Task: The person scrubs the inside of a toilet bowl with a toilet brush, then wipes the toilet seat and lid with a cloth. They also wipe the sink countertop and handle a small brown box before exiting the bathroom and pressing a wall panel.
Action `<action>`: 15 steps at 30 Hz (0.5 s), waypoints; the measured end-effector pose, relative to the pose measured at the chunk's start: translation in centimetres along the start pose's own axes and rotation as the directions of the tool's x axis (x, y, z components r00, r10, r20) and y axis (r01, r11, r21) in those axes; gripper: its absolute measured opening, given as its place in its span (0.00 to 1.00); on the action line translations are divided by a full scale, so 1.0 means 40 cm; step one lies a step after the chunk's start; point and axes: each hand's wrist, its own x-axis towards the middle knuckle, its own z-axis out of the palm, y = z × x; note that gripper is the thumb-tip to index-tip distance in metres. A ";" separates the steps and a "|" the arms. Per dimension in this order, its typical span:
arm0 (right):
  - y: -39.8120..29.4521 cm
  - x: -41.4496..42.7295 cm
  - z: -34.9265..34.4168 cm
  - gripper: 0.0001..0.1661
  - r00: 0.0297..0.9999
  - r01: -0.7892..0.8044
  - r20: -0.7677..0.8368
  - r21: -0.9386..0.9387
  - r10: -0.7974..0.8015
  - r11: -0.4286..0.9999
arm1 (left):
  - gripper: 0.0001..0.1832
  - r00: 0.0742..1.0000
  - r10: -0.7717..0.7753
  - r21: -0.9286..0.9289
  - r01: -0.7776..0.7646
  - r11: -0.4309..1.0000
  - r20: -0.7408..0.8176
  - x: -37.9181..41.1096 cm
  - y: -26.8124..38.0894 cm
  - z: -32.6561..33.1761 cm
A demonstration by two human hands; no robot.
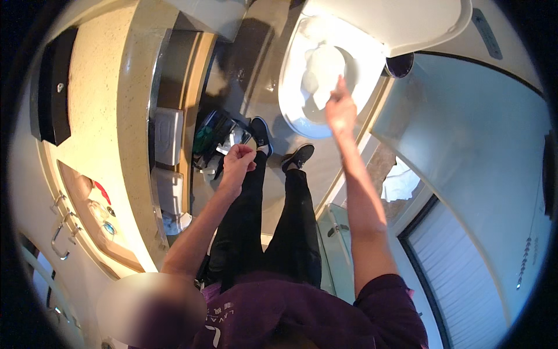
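Note:
My right hand (342,113) is over the front part of a white toilet bowl (287,83), with one finger reaching forward. A pale rounded mass (327,63) shows inside the bowl in bright glare; I cannot tell what it is. Whether the hand grips anything is too blurred to see. The toilet lid (427,22) stands raised. My left hand (239,163) hovers above my leg with its fingers curled in and nothing visible in them. Just beyond it on the floor sits a dark caddy (213,126) with a green cloth and white items.
A stone counter (104,87) on the left carries a black box (54,87) and a sink (72,183) with small objects in it. Folded white towels (169,135) lie on the shelf below. A glass panel (457,144) stands right; a white cloth (399,181) lies behind it.

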 end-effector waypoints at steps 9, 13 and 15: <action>0.029 -0.107 0.003 0.43 0.941 0.031 0.331 -0.298 0.073 0.954 | 0.08 0.999 -0.036 -0.116 0.038 0.992 0.020 -0.004 -0.028 -0.019; 0.178 -0.459 -0.081 0.43 0.895 0.143 0.445 -0.341 0.025 0.929 | 0.08 0.999 -0.036 -0.092 0.033 0.995 -0.024 -0.007 -0.039 -0.036; 0.267 -0.529 -0.134 0.45 0.896 0.172 0.437 -0.505 0.078 0.846 | 0.08 0.999 -0.028 -0.101 0.025 0.995 -0.024 0.002 -0.056 -0.050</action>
